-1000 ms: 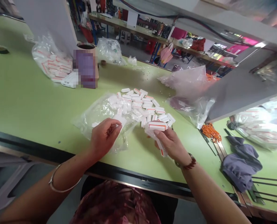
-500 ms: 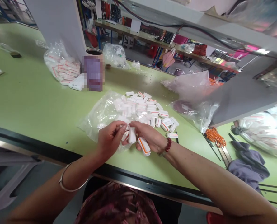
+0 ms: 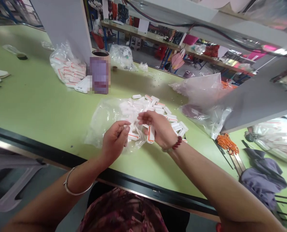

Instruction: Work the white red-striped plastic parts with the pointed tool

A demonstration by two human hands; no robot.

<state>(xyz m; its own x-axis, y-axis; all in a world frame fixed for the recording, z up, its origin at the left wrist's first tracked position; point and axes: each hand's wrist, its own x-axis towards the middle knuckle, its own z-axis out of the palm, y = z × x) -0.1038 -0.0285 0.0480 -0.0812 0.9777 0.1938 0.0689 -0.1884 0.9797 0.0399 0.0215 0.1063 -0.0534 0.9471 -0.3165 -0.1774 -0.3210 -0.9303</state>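
Note:
A clear plastic bag (image 3: 100,116) lies on the green table with small white oblong pieces with orange stripes inside it. My left hand (image 3: 115,138) is closed in a pinch on the bag's near edge at the mouth. One striped piece (image 3: 133,136) shows just inside that mouth. My right hand (image 3: 161,129), with a red bead bracelet, reaches over the bag's right side. Tucked in its lower fingers and palm is a white oblong piece with an orange stripe (image 3: 151,134), while the upper fingers extend toward the bag. Loose pieces (image 3: 182,128) of the same kind lie behind and right of this hand.
A full bag of striped pieces (image 3: 68,69) and a pixelated purple cylinder (image 3: 100,74) stand at the back left. To the right are a large plastic bag (image 3: 203,93), orange clips (image 3: 228,144) and grey cloth (image 3: 264,177). A grey upright panel (image 3: 262,96) rises there.
My right hand has moved up and away from my left, its upper fingers spreading. The white piece that was between both hands now seems to be in the bag's mouth. The view shifted slightly.

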